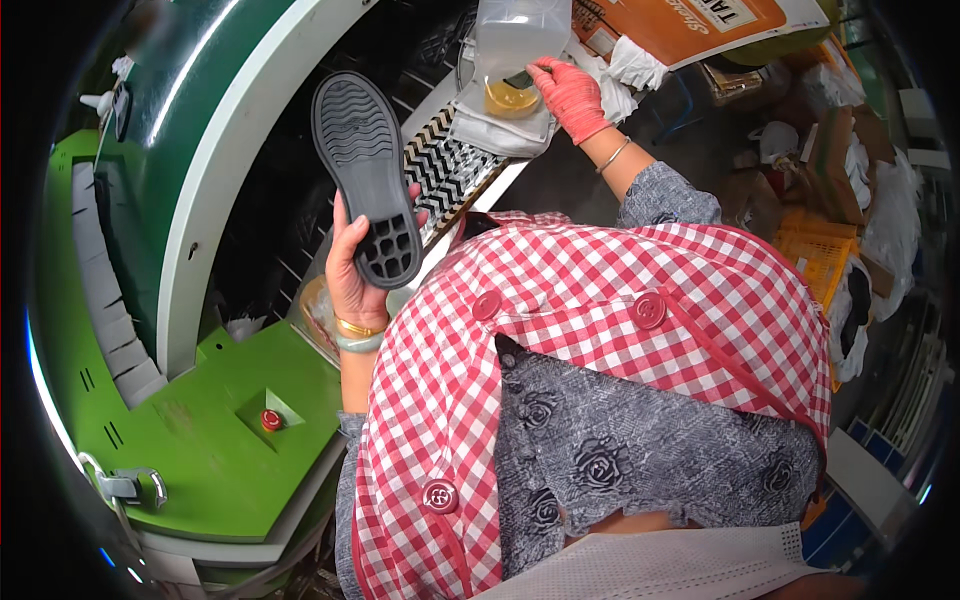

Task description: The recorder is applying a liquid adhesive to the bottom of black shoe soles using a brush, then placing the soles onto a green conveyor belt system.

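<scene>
Our bare left hand (352,275) is closed around the narrower end of a shoe sole (365,165), thumb along one edge and fingertips showing at the other. We see the sole dark grey, its broad end reaching up beyond that hand; wavy ridges cross the broad part, the middle is smoother, and open cells fill the end beside our thumb. Right of that hand, our coral-gloved right hand (574,97) has bent fingers at a translucent container (520,38) with amber contents (512,100); we cannot tell whether they grip anything.
</scene>
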The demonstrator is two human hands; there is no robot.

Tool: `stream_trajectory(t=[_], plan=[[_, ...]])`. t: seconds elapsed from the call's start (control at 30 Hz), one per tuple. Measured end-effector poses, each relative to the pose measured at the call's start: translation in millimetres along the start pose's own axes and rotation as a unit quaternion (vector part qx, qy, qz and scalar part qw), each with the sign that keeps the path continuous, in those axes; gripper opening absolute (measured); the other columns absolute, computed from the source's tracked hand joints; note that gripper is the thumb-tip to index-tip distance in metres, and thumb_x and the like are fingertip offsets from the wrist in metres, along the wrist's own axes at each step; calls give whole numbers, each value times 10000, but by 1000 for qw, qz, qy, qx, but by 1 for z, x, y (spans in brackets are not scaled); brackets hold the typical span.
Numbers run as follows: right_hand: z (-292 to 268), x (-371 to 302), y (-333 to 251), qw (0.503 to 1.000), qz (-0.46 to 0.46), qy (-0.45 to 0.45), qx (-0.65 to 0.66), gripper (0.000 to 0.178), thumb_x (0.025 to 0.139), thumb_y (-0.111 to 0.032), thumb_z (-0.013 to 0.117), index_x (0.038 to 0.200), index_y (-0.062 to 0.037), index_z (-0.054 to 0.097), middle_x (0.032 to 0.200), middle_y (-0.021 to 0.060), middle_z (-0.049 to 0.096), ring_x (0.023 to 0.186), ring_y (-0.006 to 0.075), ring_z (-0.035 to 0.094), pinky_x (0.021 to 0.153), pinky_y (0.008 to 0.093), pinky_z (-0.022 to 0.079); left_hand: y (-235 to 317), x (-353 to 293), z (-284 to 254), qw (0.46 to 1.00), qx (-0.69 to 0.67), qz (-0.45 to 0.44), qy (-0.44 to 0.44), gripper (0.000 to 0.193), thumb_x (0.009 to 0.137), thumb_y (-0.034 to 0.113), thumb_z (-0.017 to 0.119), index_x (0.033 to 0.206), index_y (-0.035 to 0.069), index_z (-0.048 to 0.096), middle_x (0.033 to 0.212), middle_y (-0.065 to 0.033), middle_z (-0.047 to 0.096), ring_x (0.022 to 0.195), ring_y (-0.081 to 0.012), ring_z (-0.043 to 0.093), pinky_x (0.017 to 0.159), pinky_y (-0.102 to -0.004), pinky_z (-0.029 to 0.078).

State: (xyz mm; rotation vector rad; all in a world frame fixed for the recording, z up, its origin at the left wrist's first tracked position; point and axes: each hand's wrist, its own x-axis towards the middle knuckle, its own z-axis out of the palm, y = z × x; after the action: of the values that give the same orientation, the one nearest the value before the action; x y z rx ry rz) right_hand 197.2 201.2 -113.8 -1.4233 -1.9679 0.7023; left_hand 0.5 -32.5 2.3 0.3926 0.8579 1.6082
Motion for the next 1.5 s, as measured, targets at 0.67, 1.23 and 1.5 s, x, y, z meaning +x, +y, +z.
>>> stream_trajectory(t=[0.67, 1.23, 1.5], plan=[[-10, 11, 20, 983, -17, -71, 170, 319, 799, -343, 609, 962, -72, 650, 782, 104, 648, 689, 194, 600, 674, 277, 454, -57, 19, -53, 991, -90, -99, -14, 433, 937, 219, 361, 1345, 87, 302, 1252, -208, 457, 1097, -359, 510, 883, -392, 485], [-12, 1, 16, 952, -2, -105, 286, 252, 846, -282, 579, 997, -96, 657, 841, 2, 650, 705, 41, 585, 552, 171, 375, -62, 4, -55, 986, -115, -114, 25, 464, 926, 202, 388, 1366, 124, 264, 1244, -179, 471, 1048, -354, 543, 852, -411, 492], [-9, 2, 19, 942, 75, -154, 289, 244, 861, -259, 572, 976, -55, 640, 868, 23, 643, 741, 83, 624, 516, 168, 394, -65, 1, -57, 983, -124, -123, 47, 458, 936, 267, 391, 1362, 138, 282, 1231, -180, 482, 1024, -347, 555, 802, -392, 518]])
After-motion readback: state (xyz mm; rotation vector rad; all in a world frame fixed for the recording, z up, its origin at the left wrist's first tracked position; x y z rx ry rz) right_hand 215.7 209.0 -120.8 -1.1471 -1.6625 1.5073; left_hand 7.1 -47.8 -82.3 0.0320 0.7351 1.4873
